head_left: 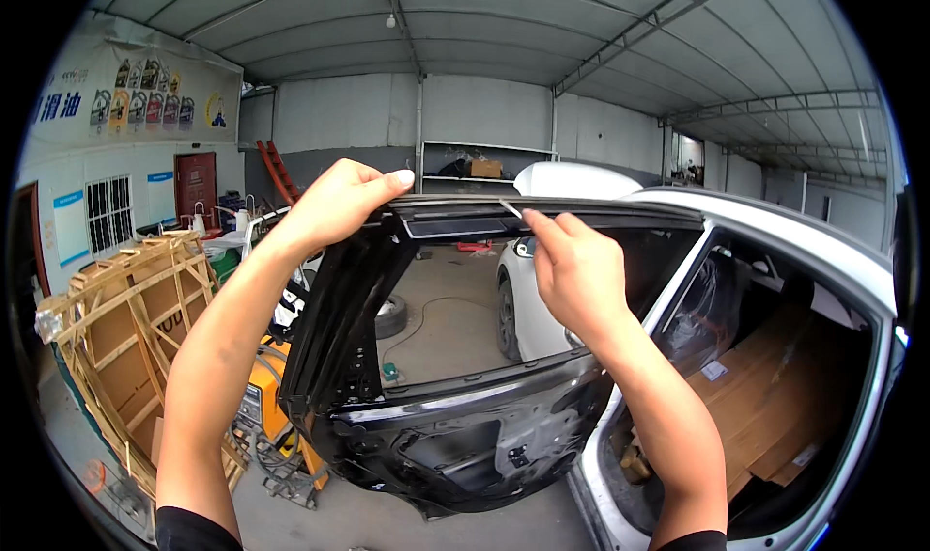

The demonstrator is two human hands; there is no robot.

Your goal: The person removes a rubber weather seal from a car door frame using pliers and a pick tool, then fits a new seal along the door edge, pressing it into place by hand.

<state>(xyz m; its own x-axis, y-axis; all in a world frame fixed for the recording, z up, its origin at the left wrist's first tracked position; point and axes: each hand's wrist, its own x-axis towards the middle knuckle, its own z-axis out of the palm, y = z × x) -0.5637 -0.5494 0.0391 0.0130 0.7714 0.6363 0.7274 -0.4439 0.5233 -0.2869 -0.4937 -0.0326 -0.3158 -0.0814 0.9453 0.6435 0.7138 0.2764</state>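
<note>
A black car door (465, 444) without its inner trim stands swung out from a white car body (843, 231). My left hand (341, 202) is closed around the upper corner of the door's window frame (373, 289), its thumb lying along the top edge. In my right hand (579, 265) is a thin, pale, narrow tool (511, 209), pinched between thumb and fingers. Its tip meets the strip (450, 203) along the frame's top edge. Most of the tool is hidden inside my fingers, so its exact kind cannot be made out.
Wooden crate frames with cardboard (145, 328) stand at the left, near a yellow machine (263, 386). Flat cardboard (765, 386) fills the car's interior on the right. Another white car (533, 304) is parked beyond the door, and a loose wheel (390, 316) lies on the floor.
</note>
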